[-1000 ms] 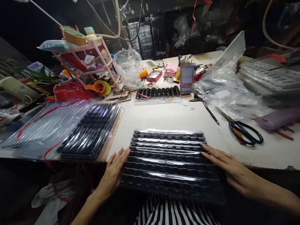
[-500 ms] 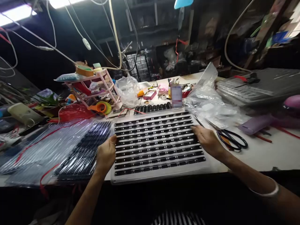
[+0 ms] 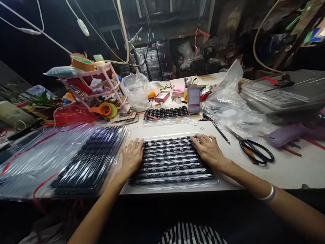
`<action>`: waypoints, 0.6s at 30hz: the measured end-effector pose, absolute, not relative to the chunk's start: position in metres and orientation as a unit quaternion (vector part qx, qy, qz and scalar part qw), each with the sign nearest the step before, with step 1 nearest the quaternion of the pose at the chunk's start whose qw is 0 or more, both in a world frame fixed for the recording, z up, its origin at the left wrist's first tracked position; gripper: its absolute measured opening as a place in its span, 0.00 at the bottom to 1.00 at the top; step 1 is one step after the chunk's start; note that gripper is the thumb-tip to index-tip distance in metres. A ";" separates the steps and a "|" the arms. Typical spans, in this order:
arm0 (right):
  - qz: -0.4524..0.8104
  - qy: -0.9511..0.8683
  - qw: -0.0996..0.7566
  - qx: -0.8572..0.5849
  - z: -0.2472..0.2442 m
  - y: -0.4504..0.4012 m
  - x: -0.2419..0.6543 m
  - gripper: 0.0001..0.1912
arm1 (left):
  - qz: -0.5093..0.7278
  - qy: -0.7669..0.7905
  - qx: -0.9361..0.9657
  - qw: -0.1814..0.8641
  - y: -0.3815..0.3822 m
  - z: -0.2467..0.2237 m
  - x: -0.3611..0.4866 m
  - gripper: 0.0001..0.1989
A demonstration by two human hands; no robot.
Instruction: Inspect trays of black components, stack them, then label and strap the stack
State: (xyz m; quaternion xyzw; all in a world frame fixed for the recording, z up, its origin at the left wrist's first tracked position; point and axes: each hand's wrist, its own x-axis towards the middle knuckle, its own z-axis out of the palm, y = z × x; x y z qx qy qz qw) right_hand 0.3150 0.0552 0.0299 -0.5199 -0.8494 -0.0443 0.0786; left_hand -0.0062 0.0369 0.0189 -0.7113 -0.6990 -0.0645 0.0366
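A clear plastic tray [image 3: 175, 159] holding rows of black strips lies flat on the table in front of me. My left hand [image 3: 132, 156] rests on its left edge, fingers stretched out flat. On the opposite side, my right hand [image 3: 208, 150] lies over the upper right edge with its fingers apart. To the left is a stack of similar trays with black strips [image 3: 88, 159], shiny under clear plastic. Beyond the tray, a short block of black parts [image 3: 166, 113] sits in clear plastic.
Black-handled scissors [image 3: 256, 152] and a dark pen-like tool [image 3: 220, 132] lie to the right. Crumpled clear plastic bags [image 3: 233, 105] spread behind them. A pink rack [image 3: 101, 81] stands at the back left, and a phone-like object [image 3: 194, 99] stands upright behind. Red ribbon [image 3: 43, 140] crosses the left trays.
The tray, held raised and tilted between both hands, has come down flat onto the table. My fingers have gone from gripping its sides to lying spread along its edges.
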 end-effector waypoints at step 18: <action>0.046 -0.902 0.077 -0.422 0.024 0.115 0.251 0.31 | -0.101 -0.626 -0.773 0.003 0.082 0.012 0.021 0.16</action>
